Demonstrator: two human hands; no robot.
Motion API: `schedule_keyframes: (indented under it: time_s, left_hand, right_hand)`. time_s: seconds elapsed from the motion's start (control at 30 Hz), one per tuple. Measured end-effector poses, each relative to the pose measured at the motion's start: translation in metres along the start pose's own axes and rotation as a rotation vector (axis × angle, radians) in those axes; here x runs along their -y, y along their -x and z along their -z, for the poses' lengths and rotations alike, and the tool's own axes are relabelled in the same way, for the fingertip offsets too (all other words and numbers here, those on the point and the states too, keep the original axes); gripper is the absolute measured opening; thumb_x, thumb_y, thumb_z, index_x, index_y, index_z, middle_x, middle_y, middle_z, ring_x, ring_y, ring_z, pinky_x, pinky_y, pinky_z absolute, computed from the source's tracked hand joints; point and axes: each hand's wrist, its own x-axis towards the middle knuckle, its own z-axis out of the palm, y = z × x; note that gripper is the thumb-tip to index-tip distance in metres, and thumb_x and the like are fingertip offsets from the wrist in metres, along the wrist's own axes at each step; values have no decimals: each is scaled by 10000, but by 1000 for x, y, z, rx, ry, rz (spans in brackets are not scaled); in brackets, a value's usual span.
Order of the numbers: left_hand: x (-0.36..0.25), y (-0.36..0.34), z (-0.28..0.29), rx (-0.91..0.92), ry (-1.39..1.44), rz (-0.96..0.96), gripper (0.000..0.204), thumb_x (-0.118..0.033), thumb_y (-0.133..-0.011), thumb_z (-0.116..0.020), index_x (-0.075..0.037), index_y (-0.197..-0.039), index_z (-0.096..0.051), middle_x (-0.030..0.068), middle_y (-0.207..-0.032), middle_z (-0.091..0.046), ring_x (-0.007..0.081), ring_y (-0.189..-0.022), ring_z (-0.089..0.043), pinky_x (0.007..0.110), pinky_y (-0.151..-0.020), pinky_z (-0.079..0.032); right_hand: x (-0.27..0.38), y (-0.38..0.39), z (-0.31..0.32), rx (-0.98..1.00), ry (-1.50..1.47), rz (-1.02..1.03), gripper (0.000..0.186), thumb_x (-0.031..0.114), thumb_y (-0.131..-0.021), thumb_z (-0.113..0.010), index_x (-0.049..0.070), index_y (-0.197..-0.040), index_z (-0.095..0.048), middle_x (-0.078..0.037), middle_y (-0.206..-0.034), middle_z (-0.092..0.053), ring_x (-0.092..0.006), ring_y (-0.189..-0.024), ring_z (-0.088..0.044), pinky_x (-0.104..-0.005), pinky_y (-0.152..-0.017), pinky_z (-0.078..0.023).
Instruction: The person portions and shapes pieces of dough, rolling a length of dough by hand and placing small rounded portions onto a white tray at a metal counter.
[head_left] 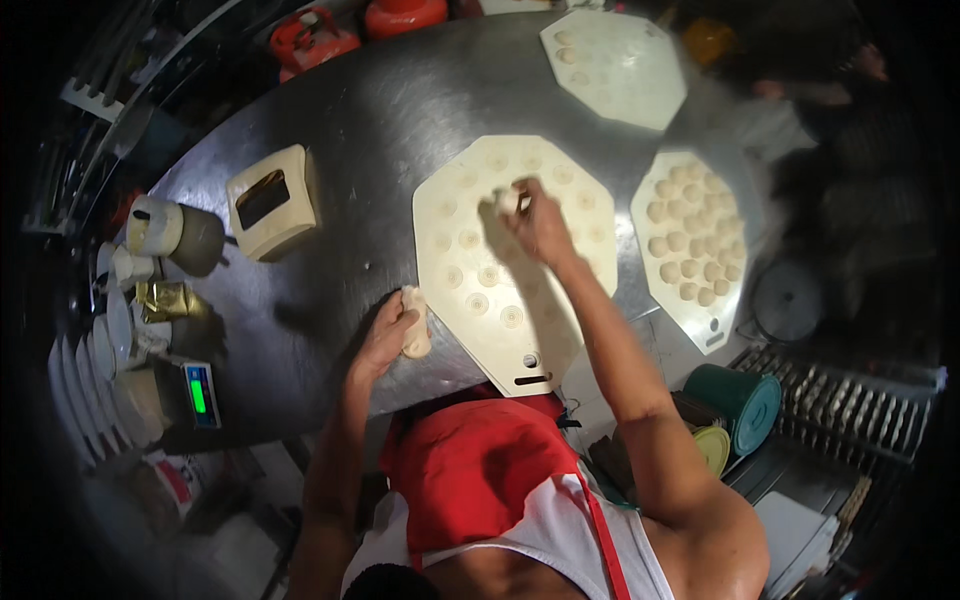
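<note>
Right hand (540, 222) pinches a small dough piece (512, 200) over the middle board (470, 250), up around its 12 o'clock. Left hand (385, 335) is wrapped around a dough log (415, 325) at the board's 8 o'clock edge, on the steel table (340, 130). Looks soft, light and sticky, so I'd pinch gently from the sides, not squeeze.

Right hand (540, 225) reaches over the near octagonal board (470, 255), pinching a small dough piece (512, 200) at its upper middle; blur here, so grip is probably fingertips only; left hand (385, 335) wraps a dough roll (415, 322) on the steel table (380, 110), just left of the board; second board (700, 245) to the right is packed with dough balls; third board (615, 65) sits farther back; scale (195, 390) at the left edge.
</note>
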Motion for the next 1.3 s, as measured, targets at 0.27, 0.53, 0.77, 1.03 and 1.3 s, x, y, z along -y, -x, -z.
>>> schedule_keyframes:
  time_s: [0.27,0.53,0.77,1.03,1.3]
  left_hand:
    - [-55,14,-44,-115,-81,-13,630,-151,-1049,-601,12,-1602,-348,129,-1208,-684,195,-970,-673,359,-862,-571]
    - [-49,3,10,78,-209,-279,433,-168,-1090,-603,20,-1463,-489,103,-1171,-700,152,-1016,-668,336,-859,-556]
    - [-98,40,-12,145,-831,-310,292,-242,-1058,-557,33,-1120,-634,235,-842,-721,356,-762,-732,465,-731,-575]
    - [-63,-13,-31,-107,-1058,-685,360,-308,-1032,-577,48,-1036,-630,310,-1046,-728,511,-1007,-702,586,-877,-556]
    - [-55,-59,-34,48,-719,-56,535,-185,-1020,-496,88,-1477,-440,245,-1489,-539,332,-1374,-540,393,-1204,-372]
  right_hand:
    - [-48,-98,-27,-264,-208,77,371,233,-913,-792,17,-1188,-667,-192,-1003,-736,-398,-967,-727,-459,-846,-576]
    - [112,78,-44,439,-338,207,328,204,-940,-754,19,-1202,-686,-194,-1086,-731,-293,-979,-724,-389,-882,-566]
    - [153,119,-43,290,108,-58,452,420,-966,-755,-19,-1013,-658,-191,-856,-686,-247,-839,-671,-404,-798,-533]
    - [150,122,-55,-76,-71,125,318,299,-993,-639,-16,-953,-649,-204,-774,-663,-245,-735,-669,-398,-719,-536]
    - [14,18,1,-245,35,57,374,90,-925,-739,19,-1287,-679,-155,-1080,-668,-228,-849,-659,-381,-769,-568]
